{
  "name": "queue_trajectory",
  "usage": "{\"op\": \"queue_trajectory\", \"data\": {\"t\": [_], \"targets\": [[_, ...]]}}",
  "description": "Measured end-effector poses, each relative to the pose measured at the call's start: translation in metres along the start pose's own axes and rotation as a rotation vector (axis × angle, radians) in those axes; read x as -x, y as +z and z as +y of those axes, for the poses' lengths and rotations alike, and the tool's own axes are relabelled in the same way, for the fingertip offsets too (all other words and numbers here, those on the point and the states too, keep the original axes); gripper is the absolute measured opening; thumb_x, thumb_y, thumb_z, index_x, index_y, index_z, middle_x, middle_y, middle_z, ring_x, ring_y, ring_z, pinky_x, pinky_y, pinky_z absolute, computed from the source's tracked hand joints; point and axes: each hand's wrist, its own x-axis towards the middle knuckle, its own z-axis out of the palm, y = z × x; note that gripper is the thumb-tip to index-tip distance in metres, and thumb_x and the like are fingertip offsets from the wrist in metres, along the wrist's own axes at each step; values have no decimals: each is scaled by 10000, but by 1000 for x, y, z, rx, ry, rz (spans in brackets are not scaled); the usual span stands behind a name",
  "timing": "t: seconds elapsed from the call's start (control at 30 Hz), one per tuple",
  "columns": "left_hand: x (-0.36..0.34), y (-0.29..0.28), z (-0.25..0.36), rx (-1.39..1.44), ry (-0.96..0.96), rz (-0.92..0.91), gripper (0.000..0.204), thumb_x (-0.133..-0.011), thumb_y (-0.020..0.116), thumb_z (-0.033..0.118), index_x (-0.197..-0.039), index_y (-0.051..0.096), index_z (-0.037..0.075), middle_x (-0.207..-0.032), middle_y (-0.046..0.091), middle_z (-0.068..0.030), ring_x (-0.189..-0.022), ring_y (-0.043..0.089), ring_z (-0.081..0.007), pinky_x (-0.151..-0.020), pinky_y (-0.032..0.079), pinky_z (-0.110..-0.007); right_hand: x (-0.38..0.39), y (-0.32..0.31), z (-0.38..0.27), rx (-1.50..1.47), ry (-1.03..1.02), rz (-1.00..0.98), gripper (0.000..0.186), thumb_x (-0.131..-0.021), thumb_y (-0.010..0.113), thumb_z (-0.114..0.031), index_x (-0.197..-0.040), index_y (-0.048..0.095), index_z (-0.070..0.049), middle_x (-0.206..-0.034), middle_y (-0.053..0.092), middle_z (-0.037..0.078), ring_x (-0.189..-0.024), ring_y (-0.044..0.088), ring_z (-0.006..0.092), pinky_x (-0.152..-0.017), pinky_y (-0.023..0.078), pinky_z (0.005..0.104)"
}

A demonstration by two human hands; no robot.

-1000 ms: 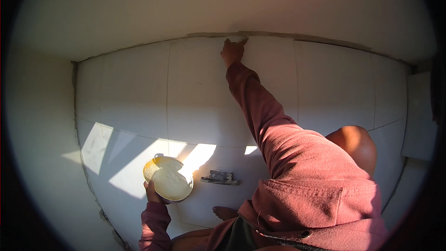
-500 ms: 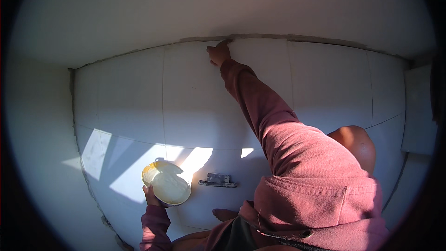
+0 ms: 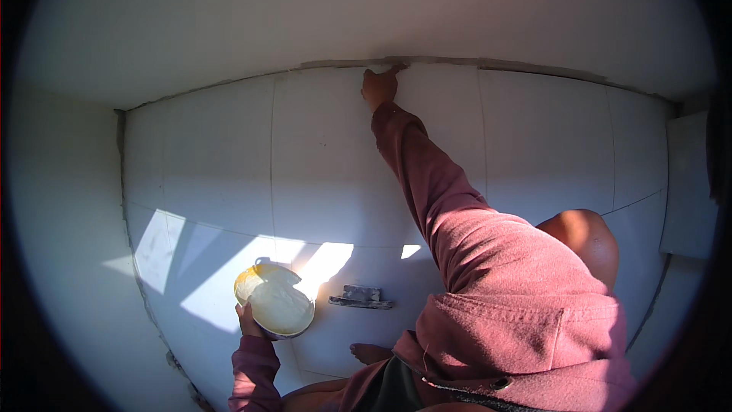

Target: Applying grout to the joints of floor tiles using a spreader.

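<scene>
My left hand (image 3: 248,320) grips the rim of a round bowl (image 3: 239,290) on its near left side. Smooth white paste (image 3: 280,305) fills the bowl, with yellowish smears along its upper left rim. Far ahead, my right hand (image 3: 380,87) reaches to the joint (image 3: 442,59) where the white tiled floor meets the wall. One finger stretches out against the grey-smeared strip there, apart from the others; I see no tool in this hand. A trowel or float (image 3: 361,297), crusted with dried material, lies on the floor right of the bowl.
A plain wall (image 3: 366,8) rises along the far side, another wall (image 3: 69,206) on the left. At the right edge stands a pale block-like panel (image 3: 686,183). My bare knee (image 3: 583,244) and foot (image 3: 370,352) are close by. Sunlight patches (image 3: 221,290) fall on the floor.
My right hand has slid a short way rightward along the wall joint. The left hand and bowl have hardly moved, and the trowel lies where it was.
</scene>
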Motion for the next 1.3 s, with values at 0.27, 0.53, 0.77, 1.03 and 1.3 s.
{"op": "queue_trajectory", "data": {"t": [0.27, 0.53, 0.77, 1.03, 1.3], "targets": [[6, 4, -2, 6, -2, 47, 613, -799, 400, 407, -1251, 337, -1, -1125, 497, -217, -952, 558, -341, -791, 494, -448, 64, 46, -42, 105, 57, -258, 880, -729, 514, -62, -1328, -124, 34, -662, 555, 149, -437, 517, 197, -391, 439, 303], [2, 4, 3, 61, -32, -46, 613, -801, 393, 405, -1248, 342, -12, -1137, 493, -211, -962, 554, -337, -806, 488, -447, 77, 9, -52, -74, 44, -231, 674, -727, 551, -104, -1287, 211, 53, -768, 600, 146, -746, 587, 238, -768, 459, 345], [11, 23, 17, 41, -12, 7, 513, -787, 430, 278, -1209, 307, 15, -1091, 482, -216, -913, 562, -327, -736, 515, -438, 6, -51, -57, -297, 258, 80, 787, -765, 546, -84, -1340, 12, -27, -686, 515, 90, -534, 495, 202, -559, 426, 344], [5, 22, 21, -39, 33, -91, 525, -794, 461, 287, -1198, 291, -3, -1055, 497, -212, -871, 577, -315, -721, 520, -430, 42, -18, -21, 52, 3, -260, 860, -733, 548, -90, -1333, -56, 27, -746, 568, 157, -680, 557, 287, -680, 449, 354], [2, 13, 15, -6, 6, -82, 534, -797, 465, 298, -1198, 260, 12, -1098, 458, -221, -911, 556, -322, -740, 512, -432, 24, -98, -85, -199, 209, -16, 830, -750, 490, -56, -1371, -61, -55, -706, 528, 124, -468, 498, 170, -353, 399, 290]]}}
